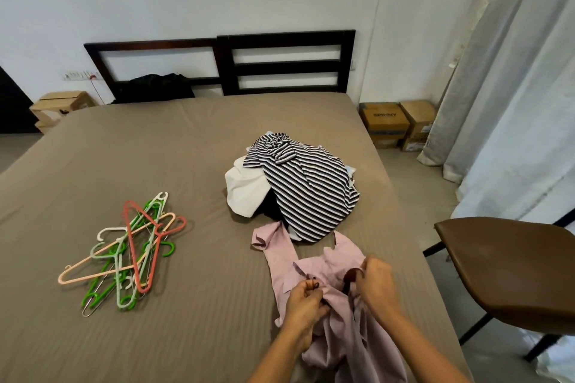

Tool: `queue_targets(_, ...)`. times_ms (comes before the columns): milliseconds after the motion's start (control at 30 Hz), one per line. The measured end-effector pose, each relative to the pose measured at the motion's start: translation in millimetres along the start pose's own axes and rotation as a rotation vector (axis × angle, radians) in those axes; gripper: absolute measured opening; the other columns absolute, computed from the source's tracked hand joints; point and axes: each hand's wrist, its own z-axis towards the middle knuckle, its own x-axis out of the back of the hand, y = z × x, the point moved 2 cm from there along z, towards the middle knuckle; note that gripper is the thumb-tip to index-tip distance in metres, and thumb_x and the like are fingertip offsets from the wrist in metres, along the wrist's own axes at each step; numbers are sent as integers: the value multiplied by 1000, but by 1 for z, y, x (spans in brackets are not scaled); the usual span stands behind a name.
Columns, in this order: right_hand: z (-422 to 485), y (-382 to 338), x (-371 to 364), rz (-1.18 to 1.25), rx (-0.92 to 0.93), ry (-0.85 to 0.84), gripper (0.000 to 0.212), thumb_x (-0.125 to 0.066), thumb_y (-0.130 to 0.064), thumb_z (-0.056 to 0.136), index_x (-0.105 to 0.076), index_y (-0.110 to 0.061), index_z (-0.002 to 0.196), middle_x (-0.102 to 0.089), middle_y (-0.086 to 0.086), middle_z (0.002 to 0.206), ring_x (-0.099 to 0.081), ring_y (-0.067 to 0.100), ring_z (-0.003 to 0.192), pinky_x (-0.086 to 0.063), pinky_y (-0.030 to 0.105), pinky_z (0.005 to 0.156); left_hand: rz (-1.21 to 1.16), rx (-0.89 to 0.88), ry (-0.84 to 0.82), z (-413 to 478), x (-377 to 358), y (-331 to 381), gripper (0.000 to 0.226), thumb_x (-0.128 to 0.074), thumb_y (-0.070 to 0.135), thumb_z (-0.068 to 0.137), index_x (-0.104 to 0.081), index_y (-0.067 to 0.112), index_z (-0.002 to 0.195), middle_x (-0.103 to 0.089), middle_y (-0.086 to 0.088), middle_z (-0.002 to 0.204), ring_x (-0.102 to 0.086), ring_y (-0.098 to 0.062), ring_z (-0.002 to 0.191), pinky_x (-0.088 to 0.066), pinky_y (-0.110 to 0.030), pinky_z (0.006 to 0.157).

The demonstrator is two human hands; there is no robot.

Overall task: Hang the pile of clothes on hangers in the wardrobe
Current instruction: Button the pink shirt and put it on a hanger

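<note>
Taupe-sheeted bed (186,149) carries the clothes pile (305,183) (striped top uppermost) mid-right, w/ a pink shirt (281,261) spread just in front of it, plastic hangers (133,252) tangled well apart to the left, and left hand (306,300) & right hand (378,281) each pinching that shirt's bunched fabric.

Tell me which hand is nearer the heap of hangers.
Left. The left hand grips the pink shirt right of the hangers; the right hand grips it farther right.
</note>
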Motion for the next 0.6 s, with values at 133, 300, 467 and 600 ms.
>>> queue_targets(133, 3, 9, 0, 360, -60, 133, 17, -69, -14, 77, -57, -15, 65, -65, 10, 73, -59, 24, 65, -42, 29, 59, -48, 7, 24, 4, 5, -3, 10, -49, -2, 93, -58, 1, 97, -64, -18, 95, -62, -22, 85, -53, -36, 83)
queue_targets(300, -1, 16, -17, 1194, -558, -94, 13, -49, -4, 91, -61, 0, 88, -62, 12, 72, -56, 26, 66, -46, 33, 61, -12, -7, 10, 3, 8, -11, 8, -54, -1, 91, -61, 1, 95, -64, -14, 86, -59, -20, 78, -51, -31, 70)
queue_targets(467, -7, 14, -31, 1079, -554, -395, 11, -53, -1, 90, -61, -4, 83, -60, 13, 65, -53, 23, 56, -43, 22, 42, 7, -54, -7, 2, 9, -10, 11, -60, -3, 87, -63, 1, 97, -69, -15, 86, -64, -22, 78, -53, -32, 73)
queue_targets(600, -6, 2, -30, 991, -383, -473, 10, -63, 4, 82, -67, -5, 79, -65, 8, 62, -58, 18, 55, -45, 23, 51, 29, -129, -20, 0, 8, -2, 10, -63, -6, 84, -64, 2, 90, -70, -10, 72, -61, -16, 62, -49, -23, 56)
